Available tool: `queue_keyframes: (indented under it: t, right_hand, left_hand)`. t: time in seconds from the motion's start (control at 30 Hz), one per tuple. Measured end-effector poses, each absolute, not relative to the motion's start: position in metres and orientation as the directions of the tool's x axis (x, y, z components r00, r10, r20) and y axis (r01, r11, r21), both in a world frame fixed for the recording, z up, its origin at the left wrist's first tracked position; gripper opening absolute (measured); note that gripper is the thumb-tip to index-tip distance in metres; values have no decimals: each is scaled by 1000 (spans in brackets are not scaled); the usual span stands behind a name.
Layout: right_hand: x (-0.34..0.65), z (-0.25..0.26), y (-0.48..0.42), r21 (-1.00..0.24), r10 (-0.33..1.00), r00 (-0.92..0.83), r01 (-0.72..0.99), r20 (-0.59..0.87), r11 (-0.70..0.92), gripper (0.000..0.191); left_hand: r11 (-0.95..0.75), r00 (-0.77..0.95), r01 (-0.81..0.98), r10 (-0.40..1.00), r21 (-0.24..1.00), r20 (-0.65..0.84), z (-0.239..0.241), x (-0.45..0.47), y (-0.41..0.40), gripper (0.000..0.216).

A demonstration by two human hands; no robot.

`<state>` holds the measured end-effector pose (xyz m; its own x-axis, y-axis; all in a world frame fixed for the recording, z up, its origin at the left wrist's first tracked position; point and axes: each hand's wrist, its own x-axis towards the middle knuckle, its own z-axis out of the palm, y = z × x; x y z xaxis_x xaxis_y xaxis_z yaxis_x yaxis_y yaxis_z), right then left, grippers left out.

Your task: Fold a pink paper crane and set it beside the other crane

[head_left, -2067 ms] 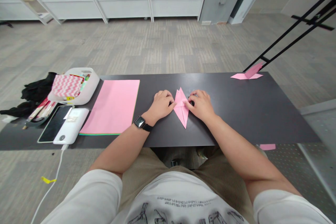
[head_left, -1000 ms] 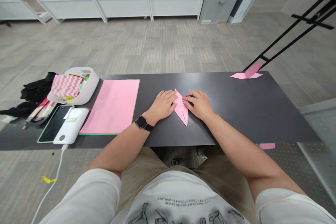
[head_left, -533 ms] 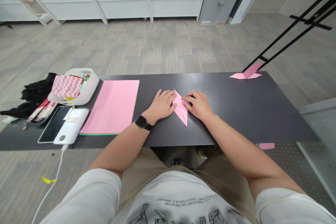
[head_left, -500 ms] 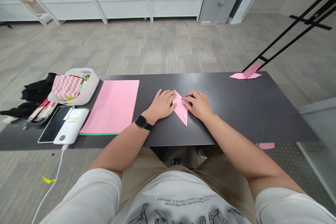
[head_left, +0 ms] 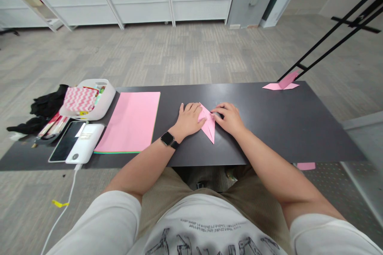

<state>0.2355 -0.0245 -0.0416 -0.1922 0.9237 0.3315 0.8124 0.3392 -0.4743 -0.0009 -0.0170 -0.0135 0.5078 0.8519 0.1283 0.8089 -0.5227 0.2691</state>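
A folded piece of pink paper [head_left: 209, 130] lies on the dark table in front of me, narrowing to a point at its near end. My left hand [head_left: 189, 120] rests flat over its left side, fingers stretched forward and thumb pressing on the paper. At the right edge, my right hand [head_left: 229, 118] has its fingers bent, with thumb and forefinger closed on the paper's side corner. The left palm and fingers hide part of the upper left of the fold. A dark watch [head_left: 167, 138] sits on my left wrist.
Left of my hands lies a stack of pink sheets [head_left: 128, 123]. Beyond it are a white power bank [head_left: 85, 143] with a cable, a phone [head_left: 66, 143] and a white basket [head_left: 106, 99]. A pink folded paper figure [head_left: 287, 83] stands at the far right edge of the black table [head_left: 284, 127].
My right thumb and fingers have shifted slightly outward to the paper's right edge, uncovering more of the paper. The left hand stays on it. The whole view has moved slightly.
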Motion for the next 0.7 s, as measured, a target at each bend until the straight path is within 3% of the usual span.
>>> queue_keyframes:
  t: [0.17, 0.7]
  right_hand:
    - [242, -39, -22, -524, 935, -72, 812, 348, 257, 26]
    - [238, -46, -20, -510, 935, -139, 807, 327, 298, 16]
  left_hand:
    - [-508, 490, 814, 861, 284, 137, -17, 2, -15, 45]
    - [-489, 467, 834, 872, 256, 145, -22, 7, -19, 47]
